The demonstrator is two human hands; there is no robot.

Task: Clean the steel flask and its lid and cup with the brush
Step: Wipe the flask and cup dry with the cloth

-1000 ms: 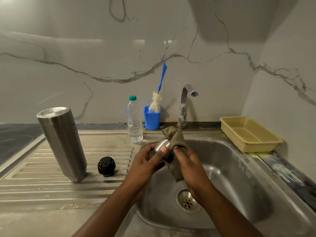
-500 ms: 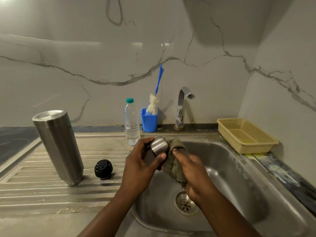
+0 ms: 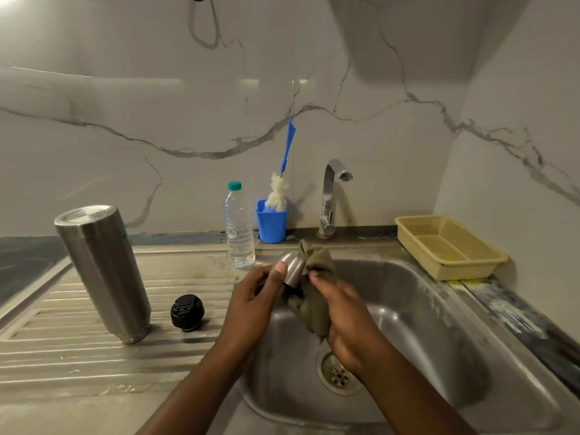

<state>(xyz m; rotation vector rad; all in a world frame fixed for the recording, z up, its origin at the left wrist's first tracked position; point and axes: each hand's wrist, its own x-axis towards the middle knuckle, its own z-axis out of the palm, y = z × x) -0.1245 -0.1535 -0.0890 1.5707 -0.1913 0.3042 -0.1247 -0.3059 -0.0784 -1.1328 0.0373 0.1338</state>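
Observation:
Over the sink basin [image 3: 439, 324], my left hand [image 3: 254, 296] grips the small steel cup [image 3: 292, 267], thumb across its side. My right hand [image 3: 342, 312] holds an olive-green cloth [image 3: 314, 296] bunched against the cup's right side. The tall steel flask [image 3: 103, 271] stands upside down on the draining board [image 3: 78, 356]. Its black lid [image 3: 187, 312] lies just to the right of it. The brush [image 3: 281, 183], with a blue handle and a white fluffy head, stands in a blue holder [image 3: 271, 221] at the back wall.
A clear water bottle [image 3: 238, 227] with a green cap stands behind my left hand. The steel tap [image 3: 331, 196] rises behind the basin. A yellow plastic basket [image 3: 448, 246] sits on the right counter. The drain [image 3: 339, 373] shows below my right wrist.
The cloth has moved up and around the cup, and my left hand has turned the cup slightly. The flask, lid and brush stay where they were.

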